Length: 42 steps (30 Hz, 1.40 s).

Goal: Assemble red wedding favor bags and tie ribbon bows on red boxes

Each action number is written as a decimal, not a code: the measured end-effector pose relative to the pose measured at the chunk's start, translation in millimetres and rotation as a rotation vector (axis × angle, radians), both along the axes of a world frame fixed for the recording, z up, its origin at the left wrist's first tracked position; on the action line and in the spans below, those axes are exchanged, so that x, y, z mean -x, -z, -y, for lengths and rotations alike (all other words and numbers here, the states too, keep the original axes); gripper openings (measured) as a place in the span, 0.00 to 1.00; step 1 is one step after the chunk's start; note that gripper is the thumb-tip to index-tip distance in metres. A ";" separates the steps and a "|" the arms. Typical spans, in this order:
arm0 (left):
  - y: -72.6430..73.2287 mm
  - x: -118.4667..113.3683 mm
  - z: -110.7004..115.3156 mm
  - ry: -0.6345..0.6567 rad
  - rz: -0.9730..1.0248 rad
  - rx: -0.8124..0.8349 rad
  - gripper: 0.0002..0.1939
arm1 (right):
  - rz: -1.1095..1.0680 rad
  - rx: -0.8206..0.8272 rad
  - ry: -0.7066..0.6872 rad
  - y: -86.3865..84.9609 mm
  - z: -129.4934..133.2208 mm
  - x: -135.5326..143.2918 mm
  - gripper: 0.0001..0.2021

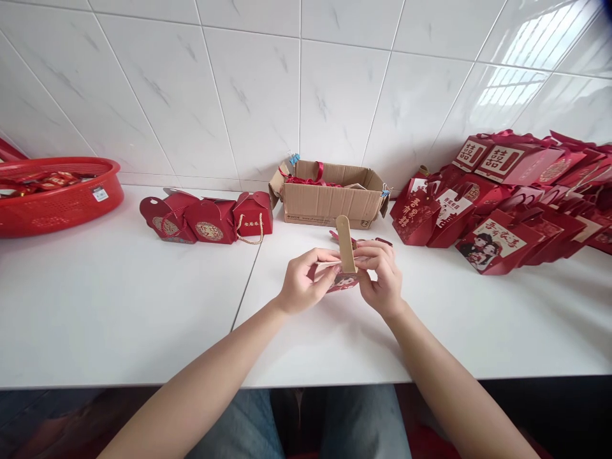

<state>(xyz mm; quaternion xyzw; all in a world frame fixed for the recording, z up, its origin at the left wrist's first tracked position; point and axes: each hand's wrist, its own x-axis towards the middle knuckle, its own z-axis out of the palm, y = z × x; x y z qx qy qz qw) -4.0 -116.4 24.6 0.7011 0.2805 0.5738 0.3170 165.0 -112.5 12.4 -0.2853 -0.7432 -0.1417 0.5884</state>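
Red box (346, 282), folding apparently underway
Left hand (305, 280) and right hand (382, 279) grasp it; next move likely needs careful alignment.

Smooth card here on the held box (343, 283), and above it the tan strap (346, 252), flat and dull, leather-like or stiff paper, hard to say which from this angle! Behind, the carton (329, 207) is plain corrugated cardboard, matt all over, with shiny satin ribbon (320, 172) inside. Across to the lined-up boxes (209, 220): smooth red card, one with a twisted cord (249, 241). More red card in the stacked boxes (507, 245). The basket (93, 207) is glossy, perforated plastic! Smooth white tabletop (143, 312), mirror-glazed tiles (344, 95), and soft, matt denim on the jeans (366, 421).
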 end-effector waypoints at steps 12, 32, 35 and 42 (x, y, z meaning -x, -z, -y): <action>3.7 4.7 1.7 -0.086 -0.052 -0.209 0.07 | 0.011 0.017 -0.090 -1.8 9.9 9.3 0.07; 6.0 7.5 -1.5 0.042 0.010 -0.231 0.08 | -0.021 -0.013 -0.134 -4.2 12.1 14.3 0.08; 3.9 8.8 -2.5 0.142 0.000 -0.302 0.08 | -0.105 0.007 -0.153 -0.4 8.2 13.6 0.10; 1.6 9.6 -0.5 0.177 0.013 -0.365 0.07 | -0.288 0.300 -0.274 8.3 3.0 8.7 0.18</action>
